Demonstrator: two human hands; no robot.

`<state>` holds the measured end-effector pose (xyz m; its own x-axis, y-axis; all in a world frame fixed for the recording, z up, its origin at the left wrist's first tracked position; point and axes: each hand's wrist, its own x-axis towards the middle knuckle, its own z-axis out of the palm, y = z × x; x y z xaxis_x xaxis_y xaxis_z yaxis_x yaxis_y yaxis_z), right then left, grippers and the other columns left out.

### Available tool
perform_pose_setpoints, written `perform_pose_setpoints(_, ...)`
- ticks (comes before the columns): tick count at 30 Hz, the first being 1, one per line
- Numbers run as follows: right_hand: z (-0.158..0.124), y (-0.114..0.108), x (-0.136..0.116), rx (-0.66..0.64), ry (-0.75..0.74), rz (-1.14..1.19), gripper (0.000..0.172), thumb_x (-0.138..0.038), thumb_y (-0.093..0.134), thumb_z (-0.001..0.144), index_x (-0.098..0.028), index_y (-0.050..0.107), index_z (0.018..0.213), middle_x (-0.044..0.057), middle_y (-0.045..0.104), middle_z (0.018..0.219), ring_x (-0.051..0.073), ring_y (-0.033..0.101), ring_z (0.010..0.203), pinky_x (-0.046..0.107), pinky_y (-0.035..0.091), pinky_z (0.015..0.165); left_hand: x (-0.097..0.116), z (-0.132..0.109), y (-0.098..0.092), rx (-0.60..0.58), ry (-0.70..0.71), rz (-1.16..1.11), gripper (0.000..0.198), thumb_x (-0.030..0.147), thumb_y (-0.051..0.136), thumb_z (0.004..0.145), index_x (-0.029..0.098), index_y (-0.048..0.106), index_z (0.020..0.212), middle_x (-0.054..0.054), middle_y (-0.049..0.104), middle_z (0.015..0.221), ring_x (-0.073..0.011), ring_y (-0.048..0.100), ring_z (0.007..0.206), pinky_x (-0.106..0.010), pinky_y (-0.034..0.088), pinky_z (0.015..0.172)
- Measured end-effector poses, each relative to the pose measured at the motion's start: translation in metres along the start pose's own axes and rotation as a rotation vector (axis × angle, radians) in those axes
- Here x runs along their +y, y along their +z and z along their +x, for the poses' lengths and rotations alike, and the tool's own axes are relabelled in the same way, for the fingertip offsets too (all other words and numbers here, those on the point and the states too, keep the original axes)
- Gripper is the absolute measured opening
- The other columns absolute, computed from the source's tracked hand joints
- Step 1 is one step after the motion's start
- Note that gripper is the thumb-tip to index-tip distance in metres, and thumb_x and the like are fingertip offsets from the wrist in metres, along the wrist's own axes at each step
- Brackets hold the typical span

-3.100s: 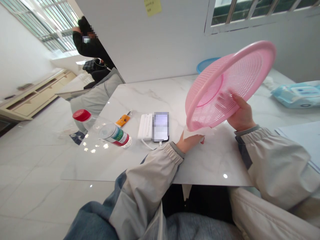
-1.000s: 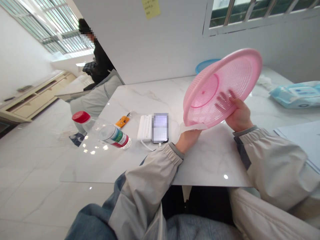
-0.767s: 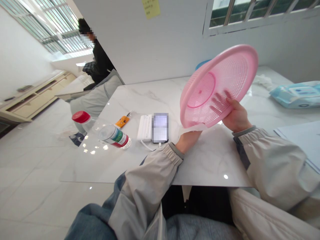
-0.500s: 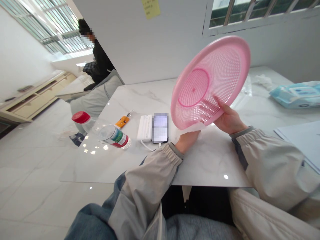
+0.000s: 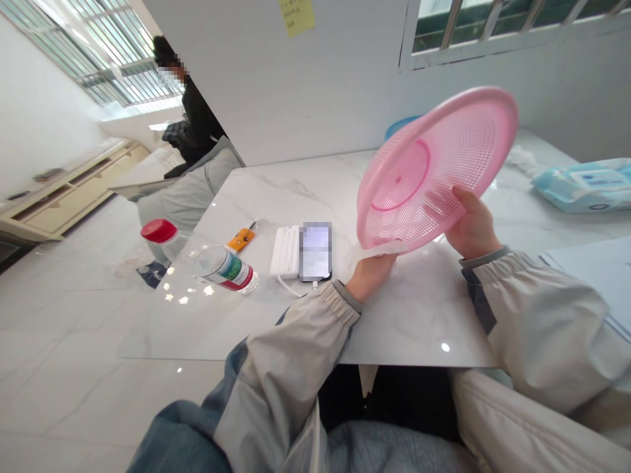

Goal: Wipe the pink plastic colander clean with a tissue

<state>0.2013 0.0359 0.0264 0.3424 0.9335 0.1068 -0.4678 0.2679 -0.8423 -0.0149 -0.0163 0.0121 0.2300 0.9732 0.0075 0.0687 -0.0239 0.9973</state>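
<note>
A round pink mesh basket (image 5: 434,164) is held tilted above the white marble table (image 5: 305,190), its inside facing me. My right hand (image 5: 470,226) grips its lower right rim, thumb on the inside and fingers showing through the mesh behind. My left hand (image 5: 369,272) is closed on a white wipe (image 5: 382,249) pressed against the basket's lower rim.
A lying plastic bottle with a red cap (image 5: 204,256), an orange small item (image 5: 241,238), a white power bank (image 5: 286,251) and a phone (image 5: 315,251) sit left of my hands. A blue basin (image 5: 397,125) stands behind the basket, a wipes pack (image 5: 584,184) at right. Another person (image 5: 190,112) is far left.
The basket has been tipped up toward me and then lowered again to a flatter tilt, turning in my right hand. My left hand stays at the lower rim with the wipe.
</note>
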Motion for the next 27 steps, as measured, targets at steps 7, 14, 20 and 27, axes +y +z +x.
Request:
perform_pose_setpoints(7, 0.015, -0.015, 0.004, 0.133, -0.096, -0.029, 0.01, -0.043, 0.078, 0.096, -0.035, 0.077, 0.103, -0.001, 0.084, 0.116, 0.026, 0.079, 0.125, 0.047, 0.073, 0.093, 0.0, 0.001, -0.003, -0.038, 0.124, 0.073, 0.015, 0.034, 0.072, 0.097, 0.02, 0.072, 0.092, -0.007, 0.078, 0.098, -0.0241, 0.074, 0.103, -0.037, 0.058, 0.098)
perform_pose_setpoints(14, 0.023, -0.027, 0.011, 0.171, -0.078, -0.064, 0.018, -0.047, 0.077, 0.097, -0.034, 0.078, 0.108, 0.002, 0.084, 0.119, 0.026, 0.08, 0.119, 0.044, 0.07, 0.09, 0.006, 0.001, -0.002, 0.084, 0.069, -0.014, 0.033, 0.047, 0.074, 0.102, 0.019, 0.066, 0.118, -0.015, 0.076, 0.126, -0.0283, 0.068, 0.129, -0.038, 0.053, 0.109)
perform_pose_setpoints(20, 0.021, -0.025, 0.009, 0.261, -0.126, -0.067, 0.019, -0.043, 0.078, 0.097, -0.028, 0.081, 0.109, 0.005, 0.084, 0.114, 0.023, 0.081, 0.101, 0.038, 0.068, 0.078, 0.01, 0.0, -0.003, 0.113, 0.074, -0.068, 0.042, 0.059, 0.063, 0.109, 0.019, 0.068, 0.12, -0.012, 0.076, 0.127, -0.0247, 0.07, 0.12, -0.035, 0.055, 0.106)
perform_pose_setpoints(27, 0.022, -0.026, 0.011, 0.295, -0.164, -0.112, 0.015, -0.042, 0.079, 0.097, -0.032, 0.082, 0.107, 0.002, 0.084, 0.111, 0.023, 0.081, 0.098, 0.039, 0.068, 0.074, 0.007, 0.005, 0.004, 0.047, -0.042, -0.57, 0.068, 0.073, 0.038, 0.113, 0.022, 0.071, 0.143, -0.012, 0.072, 0.153, -0.0274, 0.069, 0.141, -0.035, 0.06, 0.11)
